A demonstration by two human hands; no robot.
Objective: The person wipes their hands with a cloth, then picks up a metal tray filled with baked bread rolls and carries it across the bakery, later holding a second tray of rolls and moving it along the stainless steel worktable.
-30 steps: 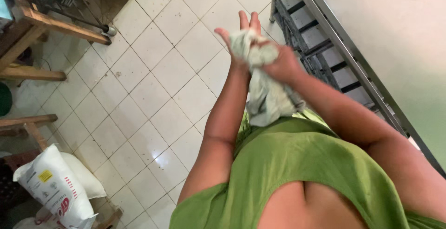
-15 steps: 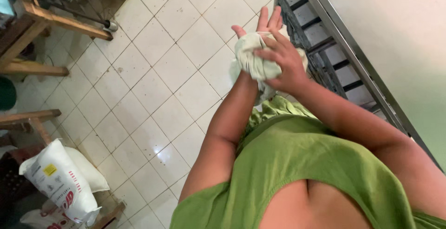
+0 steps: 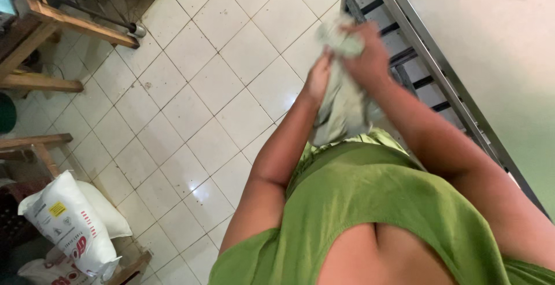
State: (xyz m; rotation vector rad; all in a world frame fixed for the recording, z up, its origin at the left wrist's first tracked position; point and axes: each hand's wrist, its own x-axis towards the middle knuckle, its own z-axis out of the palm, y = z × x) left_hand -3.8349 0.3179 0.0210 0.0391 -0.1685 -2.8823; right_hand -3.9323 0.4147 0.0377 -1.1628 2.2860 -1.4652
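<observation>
I hold a crumpled pale grey-green cloth [image 3: 342, 103] in front of my chest, over the white tiled floor. My right hand [image 3: 365, 59] grips the upper bunch of the cloth from the right. My left hand [image 3: 318, 80] is closed against the cloth's left side, fingers wrapped into the fabric. The rest of the cloth hangs down between my forearms onto my green top [image 3: 370, 204]. Motion blur hides the fingers' exact placement.
A steel rack [image 3: 416, 48] with slatted shelves stands at the right against a pale wall. Wooden furniture [image 3: 52, 30] is at the upper left. A white sack [image 3: 69, 227] lies on a low wooden stand at the lower left.
Both hands have dropped slightly and turned on the cloth; my left hand's fingers, spread straight before, are now curled into the fabric. The view shifted a little.
</observation>
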